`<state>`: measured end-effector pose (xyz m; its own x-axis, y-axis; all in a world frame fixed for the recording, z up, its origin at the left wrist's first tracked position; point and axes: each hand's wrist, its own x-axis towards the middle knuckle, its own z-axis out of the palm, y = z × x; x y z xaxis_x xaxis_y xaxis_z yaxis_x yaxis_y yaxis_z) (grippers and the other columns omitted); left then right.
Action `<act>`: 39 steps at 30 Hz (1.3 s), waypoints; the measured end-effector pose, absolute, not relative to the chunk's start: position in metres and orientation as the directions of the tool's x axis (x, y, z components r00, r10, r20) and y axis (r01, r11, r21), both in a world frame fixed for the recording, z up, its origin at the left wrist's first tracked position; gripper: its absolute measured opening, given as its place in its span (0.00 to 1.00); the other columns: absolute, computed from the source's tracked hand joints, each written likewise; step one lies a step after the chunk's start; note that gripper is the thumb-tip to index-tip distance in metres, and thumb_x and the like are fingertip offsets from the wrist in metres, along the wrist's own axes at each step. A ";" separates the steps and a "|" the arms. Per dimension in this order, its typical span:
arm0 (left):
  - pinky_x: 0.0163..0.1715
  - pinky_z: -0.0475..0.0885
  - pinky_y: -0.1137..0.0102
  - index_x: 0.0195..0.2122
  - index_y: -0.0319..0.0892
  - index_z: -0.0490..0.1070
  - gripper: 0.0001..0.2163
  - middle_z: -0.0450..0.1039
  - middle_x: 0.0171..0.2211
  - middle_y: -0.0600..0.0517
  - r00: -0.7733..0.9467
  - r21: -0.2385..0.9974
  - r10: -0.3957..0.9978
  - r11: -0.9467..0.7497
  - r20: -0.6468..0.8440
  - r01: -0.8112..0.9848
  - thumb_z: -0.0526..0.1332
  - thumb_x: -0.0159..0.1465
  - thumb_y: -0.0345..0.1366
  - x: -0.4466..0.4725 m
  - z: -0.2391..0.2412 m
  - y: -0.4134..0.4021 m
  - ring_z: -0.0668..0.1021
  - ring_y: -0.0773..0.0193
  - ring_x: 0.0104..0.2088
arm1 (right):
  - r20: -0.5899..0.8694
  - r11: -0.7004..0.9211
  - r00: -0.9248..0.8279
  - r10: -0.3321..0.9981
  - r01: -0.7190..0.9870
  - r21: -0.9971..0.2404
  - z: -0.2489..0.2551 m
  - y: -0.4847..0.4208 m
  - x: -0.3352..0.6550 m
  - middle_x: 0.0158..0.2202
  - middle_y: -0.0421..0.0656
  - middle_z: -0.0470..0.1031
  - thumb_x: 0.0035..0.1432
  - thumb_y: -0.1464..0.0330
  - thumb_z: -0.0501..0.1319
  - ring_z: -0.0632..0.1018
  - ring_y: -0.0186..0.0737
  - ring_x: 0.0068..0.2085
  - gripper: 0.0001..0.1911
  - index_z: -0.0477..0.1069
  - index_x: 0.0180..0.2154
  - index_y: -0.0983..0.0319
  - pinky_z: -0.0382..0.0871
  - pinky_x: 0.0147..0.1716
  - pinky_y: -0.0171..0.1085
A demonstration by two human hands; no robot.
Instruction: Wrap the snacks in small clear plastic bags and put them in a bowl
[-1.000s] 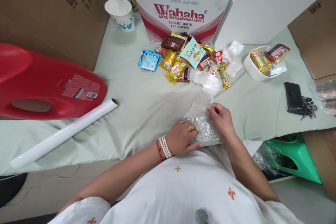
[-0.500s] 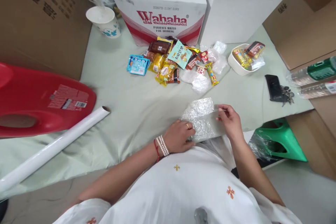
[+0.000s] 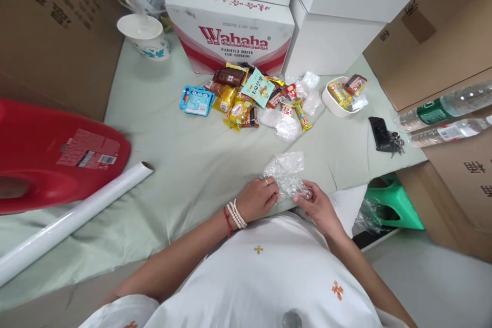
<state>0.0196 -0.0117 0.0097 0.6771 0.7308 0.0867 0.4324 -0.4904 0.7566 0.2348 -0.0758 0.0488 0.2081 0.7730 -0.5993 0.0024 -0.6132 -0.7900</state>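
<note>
A crinkled sheet of clear plastic wrap (image 3: 286, 170) lies at the near edge of the cloth-covered table (image 3: 165, 148). My left hand (image 3: 260, 197), with beads at the wrist, has its curled fingers closed on the sheet's left side. On the right side, my right hand (image 3: 317, 207) pinches the near corner of the wrap between thumb and fingers. Past the sheet lies a pile of wrapped snacks (image 3: 238, 107), with crumpled clear plastic (image 3: 287, 127) beside it.
A Wahaha carton (image 3: 238, 43) stands behind the snacks. To the right are a white bowl of snacks (image 3: 340, 107), a black case with keys (image 3: 380, 133) and plastic bottles (image 3: 434, 111). A white roll (image 3: 77, 220) and a red jug (image 3: 92, 148) lie left, below a paper cup (image 3: 148, 43).
My right hand has moved inward and toward me, bringing the right side of the plastic wrap along, which is now bunched. My left hand stays near the same spot. The view has shifted slightly.
</note>
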 end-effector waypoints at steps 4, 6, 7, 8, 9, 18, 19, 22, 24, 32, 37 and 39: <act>0.44 0.70 0.65 0.33 0.43 0.68 0.07 0.76 0.40 0.46 0.410 0.947 0.903 -0.235 0.129 0.219 0.55 0.69 0.35 0.008 0.011 -0.009 0.77 0.60 0.41 | -0.575 -0.574 0.102 0.812 -0.041 -0.818 0.051 -0.050 0.225 0.32 0.37 0.73 0.44 0.59 0.76 0.66 0.32 0.25 0.36 0.68 0.54 0.57 0.53 0.17 0.30; 0.46 0.70 0.64 0.31 0.43 0.68 0.08 0.75 0.42 0.46 0.206 0.994 0.978 -0.052 0.031 0.094 0.58 0.67 0.37 0.001 0.012 -0.005 0.77 0.60 0.43 | -0.558 -0.556 0.066 0.827 -0.051 -0.830 0.057 -0.039 0.228 0.31 0.36 0.71 0.44 0.59 0.75 0.63 0.31 0.24 0.32 0.70 0.51 0.58 0.51 0.18 0.30; 0.47 0.70 0.64 0.30 0.43 0.68 0.08 0.75 0.42 0.46 0.106 0.999 0.993 0.041 -0.042 0.015 0.59 0.66 0.38 -0.002 0.013 -0.003 0.77 0.59 0.44 | -0.552 -0.550 0.048 0.832 -0.053 -0.834 0.060 -0.033 0.229 0.29 0.36 0.70 0.45 0.59 0.75 0.61 0.29 0.24 0.29 0.72 0.48 0.59 0.50 0.18 0.30; 0.47 0.69 0.64 0.29 0.43 0.67 0.08 0.75 0.43 0.46 0.025 0.990 0.992 0.122 -0.120 -0.073 0.60 0.65 0.39 -0.006 0.013 -0.001 0.77 0.59 0.45 | -0.545 -0.543 0.028 0.838 -0.055 -0.838 0.063 -0.028 0.230 0.27 0.35 0.67 0.46 0.58 0.75 0.59 0.28 0.23 0.25 0.73 0.44 0.59 0.49 0.18 0.30; 0.48 0.70 0.63 0.28 0.43 0.66 0.09 0.75 0.44 0.46 -0.031 0.970 0.981 0.184 -0.191 -0.156 0.61 0.64 0.39 -0.009 0.014 0.000 0.77 0.59 0.45 | -0.535 -0.534 0.005 0.845 -0.059 -0.843 0.065 -0.022 0.231 0.25 0.34 0.64 0.48 0.58 0.74 0.57 0.28 0.22 0.21 0.74 0.41 0.60 0.48 0.18 0.30; 0.55 0.66 0.59 0.58 0.46 0.66 0.26 0.73 0.53 0.46 0.070 0.974 0.972 0.226 -0.224 -0.017 0.63 0.58 0.39 -0.026 0.046 0.006 0.74 0.54 0.53 | -0.185 -0.125 -0.266 0.946 0.226 -0.966 0.078 0.020 0.212 0.29 0.38 0.67 0.60 0.67 0.61 0.64 0.32 0.26 0.08 0.80 0.38 0.57 0.56 0.26 0.34; 0.54 0.66 0.59 0.61 0.46 0.64 0.28 0.74 0.51 0.46 0.056 0.972 0.972 0.222 -0.227 0.075 0.63 0.59 0.42 -0.025 0.050 0.012 0.75 0.54 0.52 | -0.130 -0.052 -0.316 0.940 0.244 -0.968 0.079 0.024 0.210 0.31 0.39 0.69 0.61 0.69 0.61 0.67 0.33 0.29 0.09 0.81 0.39 0.57 0.59 0.28 0.34; 0.45 0.69 0.63 0.56 0.43 0.73 0.28 0.73 0.35 0.52 0.123 0.917 0.962 0.187 -0.243 0.351 0.68 0.56 0.48 -0.018 0.055 0.034 0.74 0.58 0.38 | -0.045 0.068 -0.417 0.908 0.253 -0.965 0.080 0.034 0.208 0.32 0.40 0.69 0.61 0.72 0.59 0.71 0.36 0.32 0.13 0.81 0.40 0.56 0.62 0.31 0.35; 0.37 0.68 0.66 0.41 0.42 0.80 0.18 0.70 0.27 0.54 0.217 0.905 0.943 0.153 -0.254 0.398 0.68 0.56 0.49 -0.014 0.055 0.047 0.71 0.62 0.31 | -0.012 0.101 -0.415 0.910 0.250 -0.963 0.080 0.038 0.212 0.32 0.40 0.70 0.62 0.72 0.58 0.71 0.36 0.32 0.14 0.82 0.40 0.55 0.62 0.31 0.35; 0.31 0.65 0.72 0.31 0.42 0.77 0.14 0.74 0.27 0.54 -0.277 0.938 0.901 0.291 -0.335 -0.187 0.70 0.54 0.48 -0.030 0.045 0.051 0.70 0.67 0.28 | -0.182 -0.105 -0.200 0.963 0.344 -0.933 0.058 0.029 0.262 0.31 0.41 0.69 0.62 0.66 0.61 0.69 0.38 0.30 0.10 0.82 0.39 0.55 0.62 0.29 0.36; 0.34 0.68 0.70 0.29 0.42 0.77 0.12 0.77 0.29 0.52 -0.267 0.879 0.848 0.383 -0.457 -0.285 0.71 0.51 0.45 -0.030 0.033 0.033 0.73 0.65 0.30 | -0.277 -0.081 -0.310 0.909 0.522 -0.849 0.055 0.027 0.280 0.49 0.47 0.75 0.60 0.57 0.67 0.75 0.49 0.47 0.20 0.78 0.53 0.52 0.72 0.46 0.45; 0.37 0.69 0.68 0.31 0.42 0.77 0.11 0.79 0.32 0.51 -0.237 0.889 0.866 0.386 -0.441 -0.244 0.70 0.52 0.43 -0.023 0.030 0.028 0.75 0.64 0.32 | -0.158 0.060 -0.321 0.934 0.576 -0.815 0.060 0.036 0.273 0.57 0.49 0.72 0.59 0.56 0.68 0.71 0.53 0.57 0.27 0.73 0.59 0.51 0.68 0.56 0.51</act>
